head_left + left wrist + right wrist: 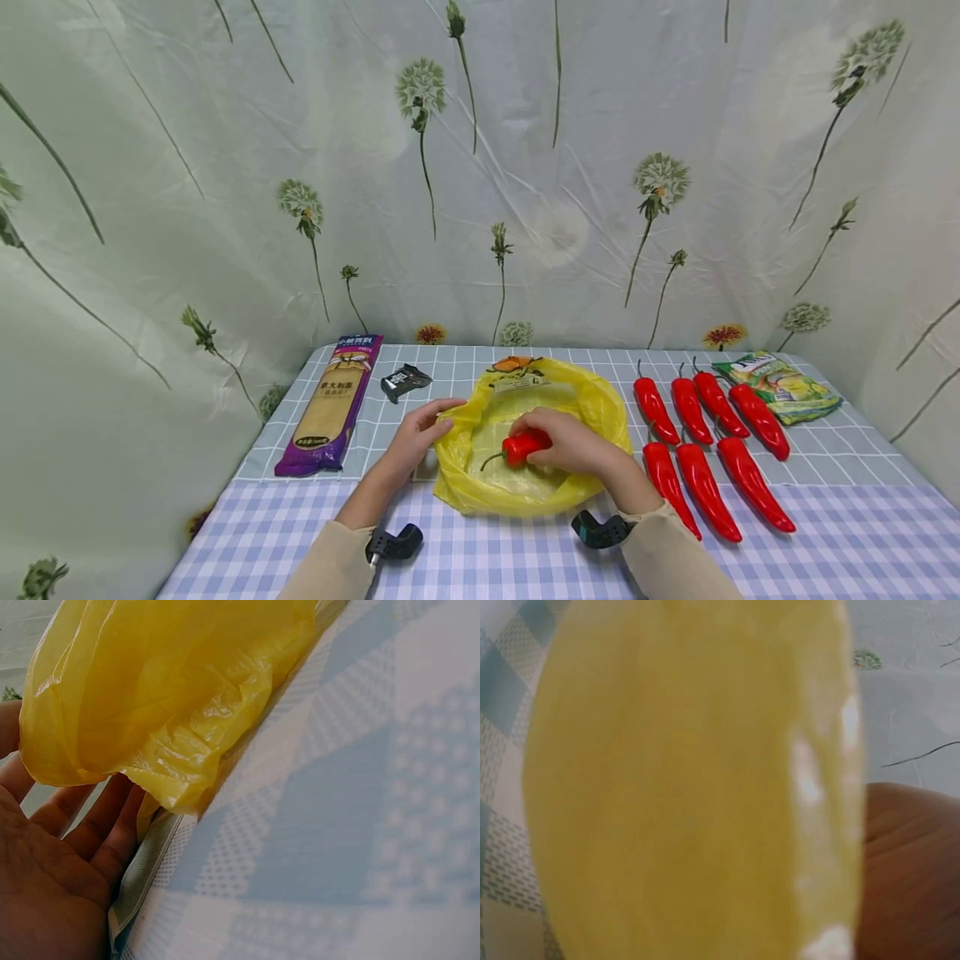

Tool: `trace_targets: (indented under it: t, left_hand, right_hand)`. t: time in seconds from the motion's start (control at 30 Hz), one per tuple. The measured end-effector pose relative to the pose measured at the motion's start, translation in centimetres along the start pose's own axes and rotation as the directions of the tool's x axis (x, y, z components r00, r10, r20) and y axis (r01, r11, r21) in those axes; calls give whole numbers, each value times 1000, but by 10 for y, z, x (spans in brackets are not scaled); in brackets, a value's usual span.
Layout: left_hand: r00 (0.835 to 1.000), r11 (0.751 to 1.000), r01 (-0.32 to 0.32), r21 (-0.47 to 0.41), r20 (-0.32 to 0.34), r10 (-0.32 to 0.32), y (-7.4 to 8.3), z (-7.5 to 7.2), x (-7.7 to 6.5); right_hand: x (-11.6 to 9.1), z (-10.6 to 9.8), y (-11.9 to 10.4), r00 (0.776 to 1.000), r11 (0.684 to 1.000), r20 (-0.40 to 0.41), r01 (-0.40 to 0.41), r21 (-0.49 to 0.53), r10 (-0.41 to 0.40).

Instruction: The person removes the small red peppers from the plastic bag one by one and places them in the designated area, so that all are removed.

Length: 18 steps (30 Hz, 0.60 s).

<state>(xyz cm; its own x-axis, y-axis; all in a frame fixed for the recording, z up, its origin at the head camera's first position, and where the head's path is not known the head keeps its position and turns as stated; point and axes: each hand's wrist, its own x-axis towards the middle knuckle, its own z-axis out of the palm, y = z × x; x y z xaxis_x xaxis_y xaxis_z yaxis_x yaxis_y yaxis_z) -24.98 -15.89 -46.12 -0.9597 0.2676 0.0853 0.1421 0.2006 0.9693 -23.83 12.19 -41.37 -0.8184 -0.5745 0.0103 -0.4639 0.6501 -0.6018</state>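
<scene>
A yellow plastic bag (450, 467) lies on the table with its mouth spread wide. Inside its mouth, my right hand (555, 437) grips a red chili pepper (517, 450), whose green stem points to the left. Along the bag's left side is my left hand (420, 433), its fingers loosely extended and touching the plastic. The left wrist view has the fingers of that hand (60, 862) partly behind the yellow film. In the right wrist view the bag (682, 787) hides the pepper and most of the right hand (911, 870).
Several red chili peppers (697, 492) lie in two rows right of the bag. Behind them is a green and yellow packet (780, 387). A purple pasta package (330, 408) and a small black packet (405, 382) lie to the left. A flower-printed curtain (480, 208) hangs behind the table.
</scene>
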Motion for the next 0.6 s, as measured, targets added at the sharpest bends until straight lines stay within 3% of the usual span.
trace_targets:
  t: [0.2,0.4,0.6]
  left_hand:
    - [1000,1000,-18,5,-9,18,1,-1,-1]
    - [1000,1000,-4,-11,2,4,1,-2,-1]
    - [999,999,-38,-14,22,38,1,-2,-2]
  right_hand:
    - [-2,-6,0,998,998,-59,30,54,-27]
    - [-5,-14,-6,993,998,-104,52,43,-48]
    - [-9,-21,-14,990,996,-142,-10,87,22]
